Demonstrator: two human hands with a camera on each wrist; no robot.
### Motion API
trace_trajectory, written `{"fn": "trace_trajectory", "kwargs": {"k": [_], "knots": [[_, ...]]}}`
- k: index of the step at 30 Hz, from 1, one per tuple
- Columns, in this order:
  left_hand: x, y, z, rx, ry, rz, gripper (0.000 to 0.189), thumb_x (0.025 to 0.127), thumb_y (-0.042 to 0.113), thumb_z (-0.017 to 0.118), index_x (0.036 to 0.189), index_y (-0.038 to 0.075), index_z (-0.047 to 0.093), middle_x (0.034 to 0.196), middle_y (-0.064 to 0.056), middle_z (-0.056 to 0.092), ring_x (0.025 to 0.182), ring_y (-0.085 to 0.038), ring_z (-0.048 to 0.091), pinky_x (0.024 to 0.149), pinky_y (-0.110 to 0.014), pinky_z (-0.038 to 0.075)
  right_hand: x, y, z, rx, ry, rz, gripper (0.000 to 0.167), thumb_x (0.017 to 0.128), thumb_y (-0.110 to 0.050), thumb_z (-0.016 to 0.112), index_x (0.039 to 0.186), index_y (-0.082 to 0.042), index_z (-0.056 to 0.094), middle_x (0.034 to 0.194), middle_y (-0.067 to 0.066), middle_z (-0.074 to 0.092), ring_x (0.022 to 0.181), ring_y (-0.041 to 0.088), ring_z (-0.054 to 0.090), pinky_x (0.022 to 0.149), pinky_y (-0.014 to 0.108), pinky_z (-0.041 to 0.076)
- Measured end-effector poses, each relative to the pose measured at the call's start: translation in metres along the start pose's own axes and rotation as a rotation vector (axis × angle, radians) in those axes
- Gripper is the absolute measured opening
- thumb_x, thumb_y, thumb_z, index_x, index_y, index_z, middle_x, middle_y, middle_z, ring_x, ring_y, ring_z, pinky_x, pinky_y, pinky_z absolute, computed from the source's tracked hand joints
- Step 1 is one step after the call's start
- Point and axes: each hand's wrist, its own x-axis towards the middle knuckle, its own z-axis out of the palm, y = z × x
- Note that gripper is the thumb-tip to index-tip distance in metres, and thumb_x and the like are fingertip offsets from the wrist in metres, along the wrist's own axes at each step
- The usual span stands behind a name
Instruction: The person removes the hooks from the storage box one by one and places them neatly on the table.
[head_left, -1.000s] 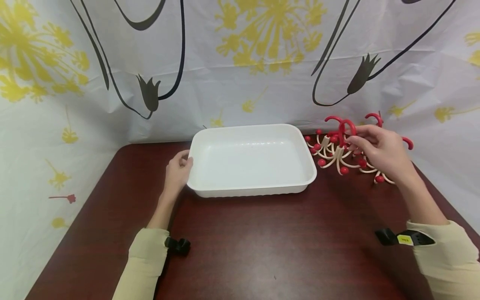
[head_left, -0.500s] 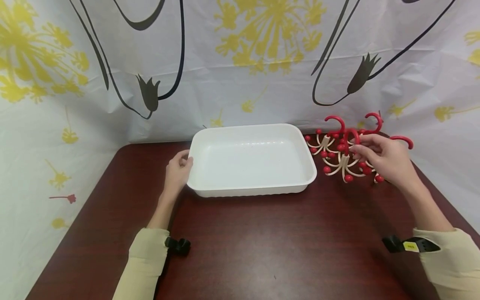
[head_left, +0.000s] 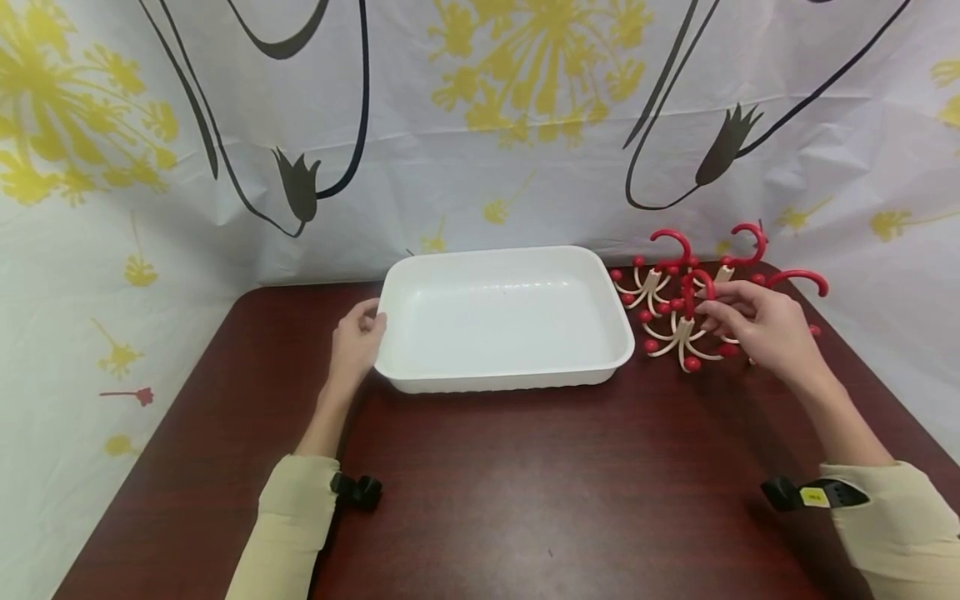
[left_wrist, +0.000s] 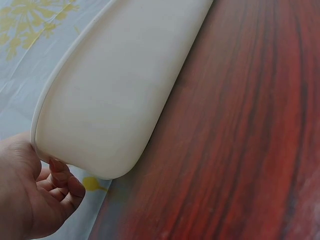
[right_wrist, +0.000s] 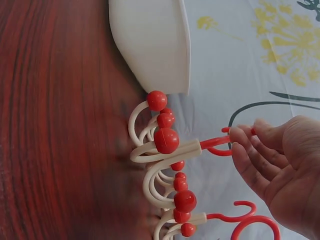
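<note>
A white rectangular tray [head_left: 504, 382] stands at the back middle of the table. At its left end my left hand [head_left: 356, 338] holds the rim; in the left wrist view the fingers [left_wrist: 64, 186] curl in under the edge. My right hand [head_left: 776, 323] pinches the red hook of a hook hanger [head_left: 683, 332], whose cream arms curve outward and end in red balls. This hanger is upright, its arms low near the tabletop. Behind it are similar hangers [head_left: 652, 283] with red hooks, one partly hidden by the right hand.
The dark red-brown wooden table [head_left: 525, 483] meets a white sheet [head_left: 480, 175] with yellow and grey plant prints along the back. The hangers crowd the right back corner, close to the tray's right end.
My right hand has brought the hanger lower, first slightly right, then a little back left. Another hanger's red hook shows more fully behind the hand. The left hand and tray stay put.
</note>
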Motion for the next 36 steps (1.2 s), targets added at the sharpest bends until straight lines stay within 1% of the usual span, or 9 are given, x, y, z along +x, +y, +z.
{"fn": "trace_trajectory", "kwargs": {"k": [4, 9, 14, 17, 21, 24, 28, 36], "knots": [[0.000, 0.000, 0.000, 0.005, -0.003, -0.004, 0.041, 0.104, 0.022, 0.052, 0.141, 0.003, 0.056, 0.099, -0.023, 0.068, 0.086, -0.033, 0.064, 0.076, -0.035, 0.049, -0.001, 0.002, 0.000, 0.000, 0.006, -0.004, 0.029, 0.098, -0.015, 0.068, 0.119, 0.004, 0.066, 0.085, 0.016, 0.074, 0.065, -0.004, 0.064, 0.058, 0.013, 0.047], [0.001, 0.001, 0.000, 0.010, 0.002, -0.009, 0.041, 0.104, 0.022, 0.052, 0.141, 0.003, 0.056, 0.100, -0.023, 0.068, 0.086, -0.033, 0.064, 0.076, -0.035, 0.048, -0.002, 0.004, -0.002, -0.001, -0.015, 0.015, 0.030, 0.097, -0.017, 0.069, 0.120, 0.003, 0.065, 0.087, 0.019, 0.074, 0.067, -0.004, 0.065, 0.058, 0.013, 0.047], [0.001, 0.002, 0.000, 0.011, 0.001, -0.011, 0.041, 0.104, 0.022, 0.052, 0.141, 0.004, 0.056, 0.099, -0.023, 0.068, 0.086, -0.033, 0.064, 0.075, -0.034, 0.049, -0.003, 0.005, -0.005, -0.011, -0.036, 0.030, 0.034, 0.099, -0.023, 0.068, 0.121, 0.003, 0.064, 0.089, 0.018, 0.075, 0.070, -0.004, 0.066, 0.057, 0.017, 0.048], [0.000, 0.002, 0.000, 0.012, -0.002, -0.015, 0.042, 0.104, 0.022, 0.052, 0.142, 0.004, 0.056, 0.099, -0.022, 0.068, 0.085, -0.032, 0.064, 0.074, -0.034, 0.049, -0.005, 0.006, -0.007, -0.024, -0.034, 0.042, 0.036, 0.098, -0.027, 0.069, 0.121, 0.001, 0.065, 0.089, 0.017, 0.075, 0.071, -0.003, 0.067, 0.058, 0.016, 0.046], [-0.001, 0.003, 0.001, 0.011, 0.000, -0.013, 0.042, 0.104, 0.022, 0.052, 0.141, 0.004, 0.056, 0.099, -0.022, 0.067, 0.085, -0.033, 0.063, 0.075, -0.035, 0.048, -0.006, 0.006, -0.009, -0.019, -0.029, 0.036, 0.037, 0.097, -0.027, 0.069, 0.120, 0.002, 0.065, 0.089, 0.018, 0.075, 0.070, -0.008, 0.065, 0.061, 0.012, 0.045], [-0.001, 0.003, 0.001, 0.008, 0.000, -0.010, 0.041, 0.104, 0.021, 0.052, 0.141, 0.004, 0.056, 0.099, -0.023, 0.067, 0.086, -0.033, 0.064, 0.076, -0.036, 0.049, -0.007, 0.005, -0.010, -0.016, -0.024, 0.033, 0.037, 0.097, -0.027, 0.070, 0.119, 0.002, 0.066, 0.089, 0.019, 0.075, 0.069, -0.012, 0.062, 0.061, 0.012, 0.045], [-0.001, 0.004, 0.001, 0.010, -0.002, -0.010, 0.041, 0.104, 0.021, 0.051, 0.141, 0.004, 0.056, 0.099, -0.023, 0.067, 0.086, -0.034, 0.064, 0.076, -0.037, 0.049, -0.006, 0.006, -0.010, -0.015, -0.023, 0.038, 0.038, 0.097, -0.030, 0.070, 0.120, 0.001, 0.066, 0.089, 0.018, 0.075, 0.069, -0.009, 0.063, 0.059, 0.015, 0.045], [0.000, 0.005, 0.000, 0.036, -0.003, 0.001, 0.042, 0.103, 0.022, 0.052, 0.141, 0.003, 0.056, 0.099, -0.023, 0.068, 0.086, -0.035, 0.065, 0.078, -0.041, 0.050, -0.004, 0.008, -0.010, -0.008, -0.035, 0.050, 0.041, 0.098, -0.032, 0.067, 0.125, 0.000, 0.065, 0.088, 0.017, 0.075, 0.070, -0.006, 0.064, 0.059, 0.016, 0.046]]}}
